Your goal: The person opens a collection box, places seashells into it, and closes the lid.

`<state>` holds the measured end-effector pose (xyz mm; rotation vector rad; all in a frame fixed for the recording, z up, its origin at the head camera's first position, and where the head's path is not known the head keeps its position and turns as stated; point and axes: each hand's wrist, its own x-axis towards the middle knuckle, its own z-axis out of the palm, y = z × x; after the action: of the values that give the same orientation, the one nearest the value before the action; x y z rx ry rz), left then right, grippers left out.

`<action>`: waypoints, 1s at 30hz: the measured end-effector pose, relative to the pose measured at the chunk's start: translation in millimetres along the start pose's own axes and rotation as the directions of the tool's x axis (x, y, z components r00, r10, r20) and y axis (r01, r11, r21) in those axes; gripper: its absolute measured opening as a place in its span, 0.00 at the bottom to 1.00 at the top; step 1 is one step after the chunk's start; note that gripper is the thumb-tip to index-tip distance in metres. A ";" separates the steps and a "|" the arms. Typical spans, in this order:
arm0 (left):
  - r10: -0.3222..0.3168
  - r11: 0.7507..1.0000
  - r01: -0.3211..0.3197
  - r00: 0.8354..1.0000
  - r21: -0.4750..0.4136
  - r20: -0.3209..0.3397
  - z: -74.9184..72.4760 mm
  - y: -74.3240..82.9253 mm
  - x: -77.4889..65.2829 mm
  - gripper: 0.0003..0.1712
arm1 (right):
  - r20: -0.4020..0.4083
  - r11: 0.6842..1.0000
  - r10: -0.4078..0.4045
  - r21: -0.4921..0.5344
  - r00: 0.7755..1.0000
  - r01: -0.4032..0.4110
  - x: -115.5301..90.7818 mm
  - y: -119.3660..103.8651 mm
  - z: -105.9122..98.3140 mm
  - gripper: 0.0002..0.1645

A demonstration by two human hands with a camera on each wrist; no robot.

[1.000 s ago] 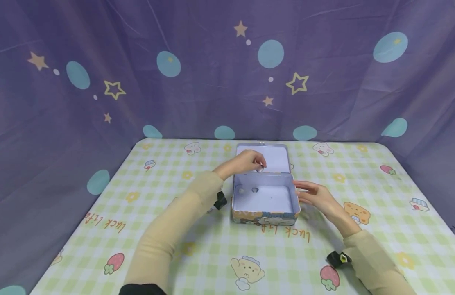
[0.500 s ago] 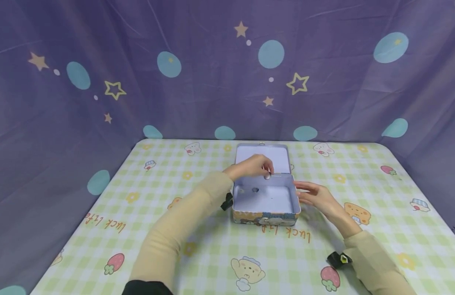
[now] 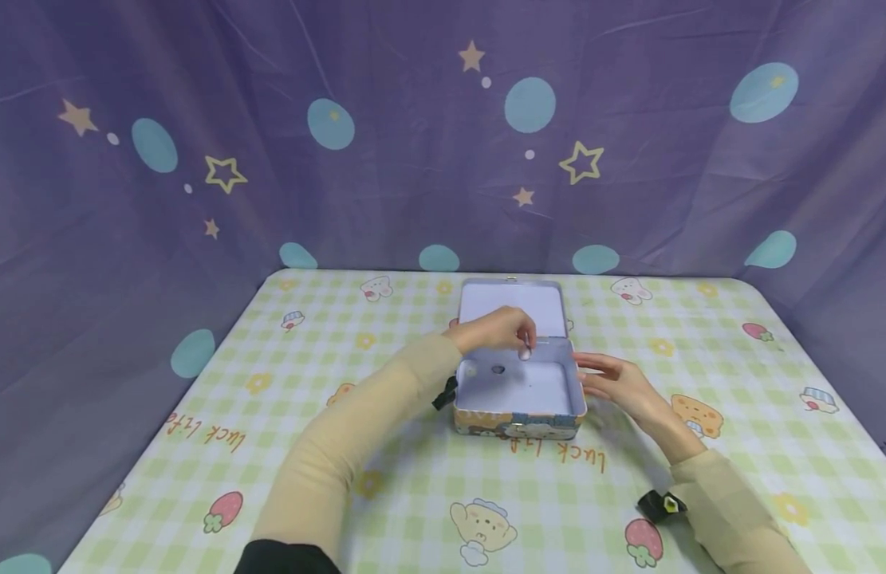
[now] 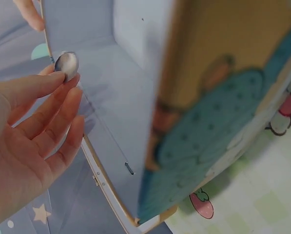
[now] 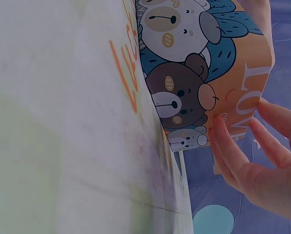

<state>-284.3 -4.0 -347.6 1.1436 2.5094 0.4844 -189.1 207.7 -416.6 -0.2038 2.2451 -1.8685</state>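
A hinged tin box (image 3: 520, 430) stands on the table with its lid (image 3: 546, 307) tipped back; bears and white lettering decorate its outside. Over the back part of the box, my left hand (image 3: 502, 328) pinches a small seashell (image 4: 67, 66) between thumb and fingertips, its pale, shiny hollow and darker edge showing in the left wrist view. Two small pieces lie inside on the box floor: a darker shell-like one (image 3: 498, 369) and a pale one (image 3: 470, 371), too small to make out fully. My right hand (image 3: 618, 385) rests its extended fingers against the box's right side.
A green-and-white checked cloth (image 3: 385, 510) with cartoon prints covers the table. Behind it hangs a purple curtain (image 3: 414, 143) with stars and blue ovals. A black wrist strap piece (image 3: 661, 505) sits beneath the right sleeve.
My left hand has moved right and slightly nearer with the seashell, from over the lid to over the back of the box's inside. The right hand and box have stayed put.
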 end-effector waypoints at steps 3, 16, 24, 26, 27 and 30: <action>0.003 0.999 -0.004 1.000 0.034 0.004 0.0 0.2 -0.5 0.06 | -0.003 1.000 0.003 -0.002 1.000 -0.003 1.0 1.5 -0.4 0.33; 0.064 0.996 -0.067 0.996 -0.050 -0.061 -4.9 -8.8 -26.8 0.10 | -0.004 1.000 0.004 -0.001 1.000 -0.004 0.7 3.4 -0.7 0.33; 0.041 0.986 -0.070 0.981 -0.148 -0.192 -6.9 -18.0 -54.9 0.10 | -0.007 1.000 -0.018 -0.020 1.000 0.018 0.4 4.7 -1.6 0.34; 0.031 0.984 -0.068 0.975 -0.166 -0.219 -7.0 -21.8 -61.5 0.10 | -0.023 1.000 -0.005 -0.019 1.000 0.005 1.1 6.2 -1.2 0.32; 0.026 0.983 -0.067 0.972 -0.170 -0.234 -7.1 -23.7 -64.6 0.11 | -0.019 1.000 -0.010 -0.026 1.000 0.010 1.2 6.6 -1.3 0.32; 0.009 0.979 -0.064 0.963 -0.194 -0.271 -7.5 -29.6 -73.6 0.11 | -0.022 1.000 -0.006 -0.013 1.000 0.005 1.0 5.7 -1.1 0.32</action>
<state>-261.3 -80.1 -342.0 1.1114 2.5900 0.9396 -190.2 209.6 -422.1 -0.1925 2.2745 -1.8681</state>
